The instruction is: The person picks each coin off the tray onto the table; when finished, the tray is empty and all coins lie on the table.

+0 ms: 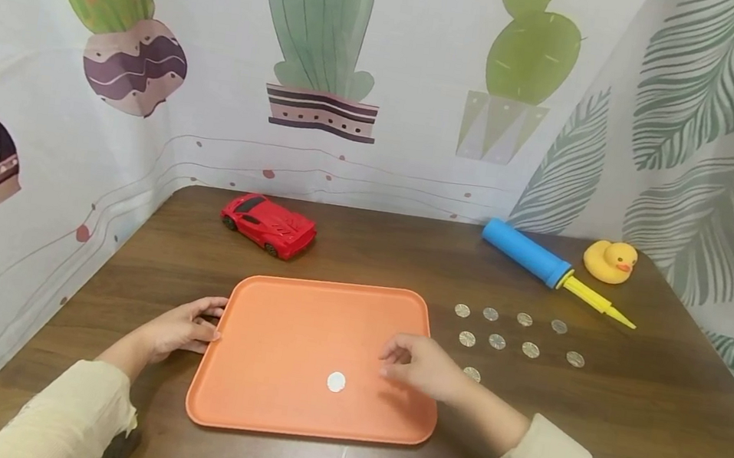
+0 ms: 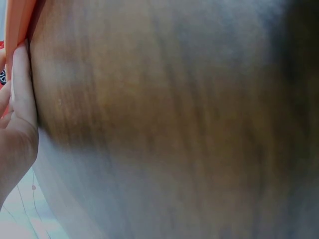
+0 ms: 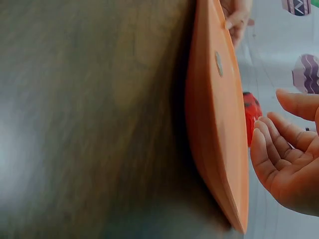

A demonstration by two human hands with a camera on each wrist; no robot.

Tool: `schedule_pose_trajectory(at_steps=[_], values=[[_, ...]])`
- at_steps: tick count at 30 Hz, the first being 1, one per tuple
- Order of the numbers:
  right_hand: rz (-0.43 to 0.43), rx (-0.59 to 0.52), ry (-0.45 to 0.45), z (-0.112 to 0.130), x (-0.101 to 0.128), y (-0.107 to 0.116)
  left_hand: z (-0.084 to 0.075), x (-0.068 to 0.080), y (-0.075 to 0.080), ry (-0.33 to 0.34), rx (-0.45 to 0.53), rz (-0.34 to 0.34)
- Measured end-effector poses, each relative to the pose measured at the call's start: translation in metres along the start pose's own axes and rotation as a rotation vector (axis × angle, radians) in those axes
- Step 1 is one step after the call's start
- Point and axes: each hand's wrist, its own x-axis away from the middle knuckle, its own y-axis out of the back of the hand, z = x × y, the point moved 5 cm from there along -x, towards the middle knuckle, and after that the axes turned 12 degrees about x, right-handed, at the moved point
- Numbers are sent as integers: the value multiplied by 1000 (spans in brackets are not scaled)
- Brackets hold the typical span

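An orange tray (image 1: 300, 313) lies on the brown table, with one silver coin (image 1: 336, 382) on it near the front. My left hand (image 1: 187, 325) rests against the tray's left edge, fingers touching the rim (image 2: 17, 30). My right hand (image 1: 415, 363) hovers over the tray's right side, fingers loosely curled and holding nothing (image 3: 284, 149). Several more silver coins (image 1: 497, 342) lie in rows on the table to the right of the tray. The coin on the tray also shows in the right wrist view (image 3: 219, 63).
A red toy car (image 1: 268, 225) stands behind the tray. A blue and yellow hand pump (image 1: 546, 266) and a yellow rubber duck (image 1: 609, 261) lie at the back right. Cactus-print cloth walls close in the table's back and sides.
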Motion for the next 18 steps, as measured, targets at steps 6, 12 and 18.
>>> schedule_pose_trajectory(at_steps=[6,12,18], values=[[48,-47,23,6,-11,-18,0,0,0,0,4,-7],[70,1,10,9,-21,-29,-1,1,0,-3,9,-1],[109,11,0,14,-29,-38,0,1,-1,-2,11,-2]])
